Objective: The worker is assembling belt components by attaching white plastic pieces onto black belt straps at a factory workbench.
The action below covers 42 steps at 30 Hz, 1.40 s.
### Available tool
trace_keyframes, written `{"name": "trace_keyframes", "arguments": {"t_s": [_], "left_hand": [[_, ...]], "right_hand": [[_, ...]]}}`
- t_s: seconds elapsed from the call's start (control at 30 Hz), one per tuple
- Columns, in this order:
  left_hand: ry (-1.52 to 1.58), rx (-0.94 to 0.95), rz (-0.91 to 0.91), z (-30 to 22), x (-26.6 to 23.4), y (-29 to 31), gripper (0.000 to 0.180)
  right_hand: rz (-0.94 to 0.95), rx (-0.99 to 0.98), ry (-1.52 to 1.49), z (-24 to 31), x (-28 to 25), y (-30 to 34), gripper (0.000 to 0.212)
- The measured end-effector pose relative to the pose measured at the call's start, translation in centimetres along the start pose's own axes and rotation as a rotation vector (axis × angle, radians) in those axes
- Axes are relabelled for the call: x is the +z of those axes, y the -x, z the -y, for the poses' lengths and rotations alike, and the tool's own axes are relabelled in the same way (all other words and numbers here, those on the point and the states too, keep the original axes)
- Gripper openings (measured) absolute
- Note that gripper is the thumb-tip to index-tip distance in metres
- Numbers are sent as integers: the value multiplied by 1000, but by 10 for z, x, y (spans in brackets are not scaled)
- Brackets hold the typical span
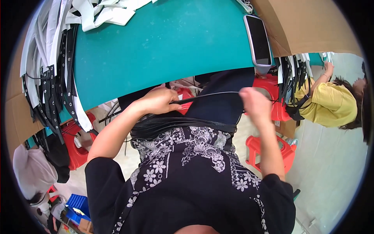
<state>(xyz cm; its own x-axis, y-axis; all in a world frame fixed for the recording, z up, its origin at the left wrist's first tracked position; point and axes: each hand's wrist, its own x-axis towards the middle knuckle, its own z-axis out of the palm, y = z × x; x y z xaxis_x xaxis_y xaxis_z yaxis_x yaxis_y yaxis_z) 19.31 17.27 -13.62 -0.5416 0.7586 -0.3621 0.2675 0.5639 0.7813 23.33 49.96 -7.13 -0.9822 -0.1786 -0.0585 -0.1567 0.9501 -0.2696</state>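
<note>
A thin black strip (210,94) runs between my two hands above my lap. My left hand (159,100) is closed on its left end, fingers bent around it. At the right end, my right hand (255,104) is closed on the same strip, slightly smeared by motion. Across my lap, just below the hands, lies a bundle of long black strips (183,122). Some dark ends stick out to the left of my left wrist.
The green table (163,43) stands ahead, with a phone (258,41) at its right edge. White strips (105,15) lie at the far left; black eyeleted straps (48,89) hang below. Red stools (270,152) are around. A person in yellow (331,103) works at right.
</note>
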Motion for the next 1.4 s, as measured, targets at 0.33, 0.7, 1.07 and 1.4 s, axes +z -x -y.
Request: {"name": "trace_keyframes", "arguments": {"t_s": [0.33, 0.7, 1.07, 1.4], "left_hand": [[411, 164, 275, -4, 7, -23, 29], [412, -25, 160, 0, -10, -15, 25], [962, -11, -265, -34, 6, -13, 45], [926, -117, -406, -48, 24, -12, 19]], "right_hand": [[314, 130, -241, -27, -25, 19, 57], [581, -59, -381, 31, 23, -25, 19], [338, 291, -965, 42, 32, -25, 27], [398, 239, -1119, 77, 15, -24, 16]]}}
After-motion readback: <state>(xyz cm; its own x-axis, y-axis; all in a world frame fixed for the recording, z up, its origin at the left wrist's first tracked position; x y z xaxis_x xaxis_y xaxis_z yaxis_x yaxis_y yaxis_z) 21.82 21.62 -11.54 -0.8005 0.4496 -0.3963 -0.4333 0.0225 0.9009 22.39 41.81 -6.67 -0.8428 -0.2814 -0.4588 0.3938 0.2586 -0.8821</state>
